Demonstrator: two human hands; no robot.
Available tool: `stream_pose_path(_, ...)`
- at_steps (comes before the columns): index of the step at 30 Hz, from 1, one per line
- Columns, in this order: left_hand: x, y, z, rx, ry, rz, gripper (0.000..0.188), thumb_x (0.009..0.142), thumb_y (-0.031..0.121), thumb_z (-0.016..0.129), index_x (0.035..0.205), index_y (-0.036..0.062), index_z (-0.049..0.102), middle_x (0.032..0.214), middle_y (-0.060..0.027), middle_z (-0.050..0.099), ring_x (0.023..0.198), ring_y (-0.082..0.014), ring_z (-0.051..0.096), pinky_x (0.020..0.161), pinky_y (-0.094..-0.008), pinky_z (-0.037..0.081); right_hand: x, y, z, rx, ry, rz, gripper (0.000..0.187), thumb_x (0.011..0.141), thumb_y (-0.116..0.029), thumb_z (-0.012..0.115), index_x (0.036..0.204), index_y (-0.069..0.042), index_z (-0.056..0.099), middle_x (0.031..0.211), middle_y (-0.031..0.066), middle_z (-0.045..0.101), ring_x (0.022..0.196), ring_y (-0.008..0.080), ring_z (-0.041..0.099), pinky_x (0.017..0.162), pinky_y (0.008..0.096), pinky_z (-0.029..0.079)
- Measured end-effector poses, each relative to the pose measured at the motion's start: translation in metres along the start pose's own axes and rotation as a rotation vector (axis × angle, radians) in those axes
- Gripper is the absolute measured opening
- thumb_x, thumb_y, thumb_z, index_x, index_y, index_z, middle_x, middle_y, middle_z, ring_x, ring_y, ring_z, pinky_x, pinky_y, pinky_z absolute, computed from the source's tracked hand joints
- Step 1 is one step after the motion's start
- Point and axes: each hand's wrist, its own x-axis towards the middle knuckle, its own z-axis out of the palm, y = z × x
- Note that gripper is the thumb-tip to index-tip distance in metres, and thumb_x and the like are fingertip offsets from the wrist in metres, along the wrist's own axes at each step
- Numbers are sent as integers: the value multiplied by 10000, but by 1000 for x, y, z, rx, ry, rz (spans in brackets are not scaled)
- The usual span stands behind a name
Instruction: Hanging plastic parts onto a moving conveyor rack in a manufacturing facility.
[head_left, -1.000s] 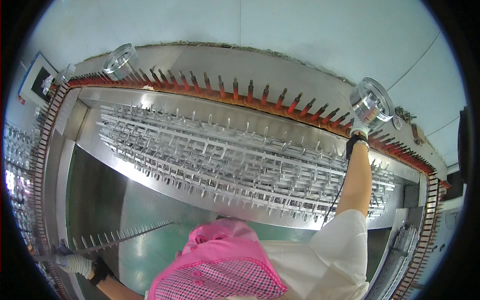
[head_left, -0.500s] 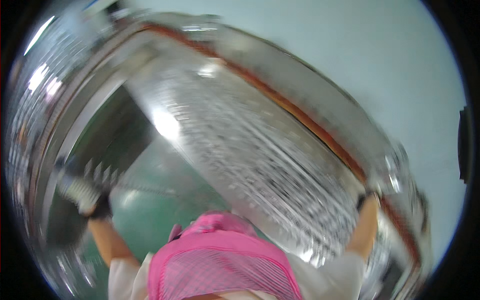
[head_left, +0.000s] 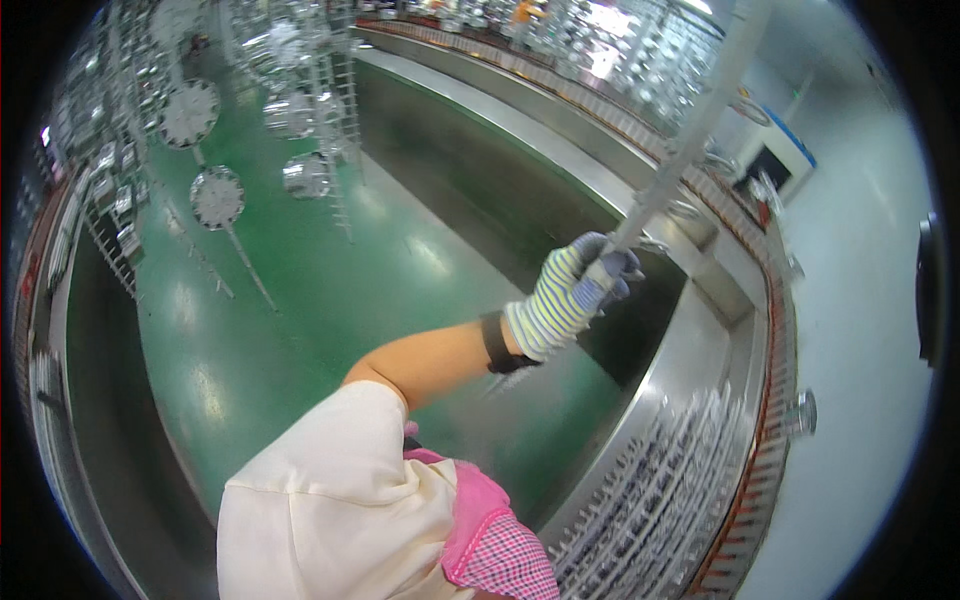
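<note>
My left hand, in a glove striped yellow, white and blue-grey with a black band at the wrist, reaches out to the right across my body. Its fingers are closed round a long pale rod, which slants up toward the top right. Curved metal prongs stick out along the rod near the hand. A short spiky end shows below the wrist and seems to belong to the same rod. My right hand is out of view.
Several pronged metal racks lie on the steel ledge at lower right. A conveyor rail bends along the wall. Racks with shiny round parts hang at upper left above the green floor.
My view has swung to the left, and the blur has mostly gone. My left hand has come from the lower left to right of centre with the rod. My right hand has left the view.
</note>
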Motion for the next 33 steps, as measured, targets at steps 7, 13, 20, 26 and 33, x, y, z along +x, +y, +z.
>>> stream_pose_path(7,60,130,-81,-183,-40,179,450,854,472,443,865,29,522,496,-1,396,412,-75,377,497,-246,421,41,-338,176,739,-577,-887,792,591,-15,653,1289,4,281,1276,129,354,1143,231,374,969,328,298)
stream_pose_path(13,120,245,-174,-230,-110,406,491,808,535,488,837,46,505,510,19,360,443,-67,374,500,-250,420,-23,-553,209,723,-1199,-1233,493,701,-74,628,1163,-45,459,1063,109,556,877,170,569,718,310,482)
stream_pose_path(20,133,313,-286,399,252,640,424,858,388,490,1089,33,469,887,-51,565,830,-149,545,783,-296,442,-97,-661,208,913,-1473,-1236,290,776,-60,521,1037,63,488,672,101,583,608,172,597,583,286,497)
stream_pose_path(26,-3,271,-382,656,697,655,421,874,206,489,1206,-33,386,1157,-93,475,1072,-163,435,922,-287,346,-123,-755,157,963,-1471,-1517,362,794,-190,534,1068,44,498,792,152,583,711,206,576,620,318,481)
stream_pose_path(33,-153,262,-433,730,863,405,343,874,152,466,1166,-15,397,1031,-115,533,949,-166,519,869,-314,418,-236,-862,29,1076,-1506,-1749,296,862,-248,486,1030,-11,543,785,66,573,685,131,546,587,269,431)
